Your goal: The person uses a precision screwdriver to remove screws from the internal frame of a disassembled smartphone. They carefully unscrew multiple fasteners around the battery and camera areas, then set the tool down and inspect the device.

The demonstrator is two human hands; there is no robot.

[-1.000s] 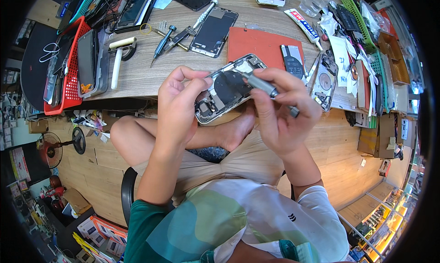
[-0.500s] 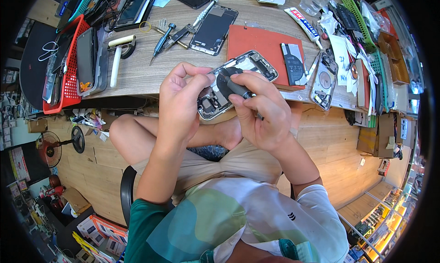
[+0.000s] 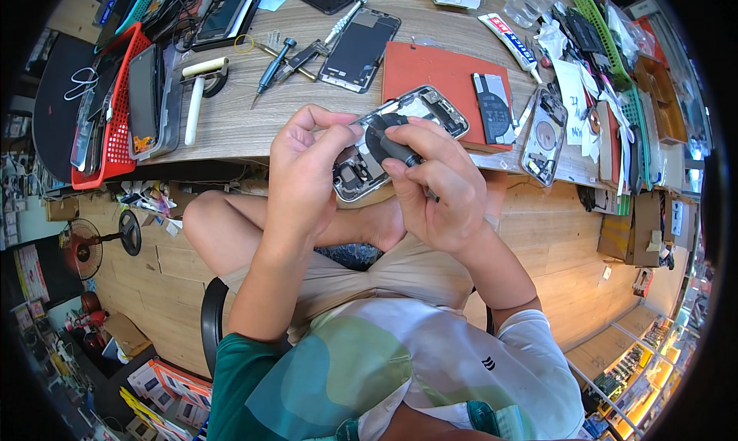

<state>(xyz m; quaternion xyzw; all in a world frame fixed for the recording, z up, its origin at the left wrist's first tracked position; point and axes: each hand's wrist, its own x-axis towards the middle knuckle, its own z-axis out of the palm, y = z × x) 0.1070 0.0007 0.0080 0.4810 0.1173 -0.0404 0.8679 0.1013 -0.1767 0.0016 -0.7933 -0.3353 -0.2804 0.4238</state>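
With my left hand (image 3: 304,164) I pinch the left edge of an opened phone housing (image 3: 367,158), the thumb against the bent fingers. This housing is in the air before me, just past the near edge of the wooden table (image 3: 238,122), and it is tilted, its right end being farther from me than its left end. My right hand (image 3: 446,184) holds a dark grey tool (image 3: 401,152) between the thumb and the fingers, over the middle of the housing; its tip I cannot see clearly, so I cannot tell if it touches the inside. Beyond the housing, on the table, lies a reddish-brown pad (image 3: 427,64), and on its right part rests a black flat part (image 3: 492,111). To the right of the pad there is a second phone housing (image 3: 544,134). On the far left of the pad I see a dark screen panel (image 3: 361,49), and more to the left a blue screwdriver (image 3: 273,72).
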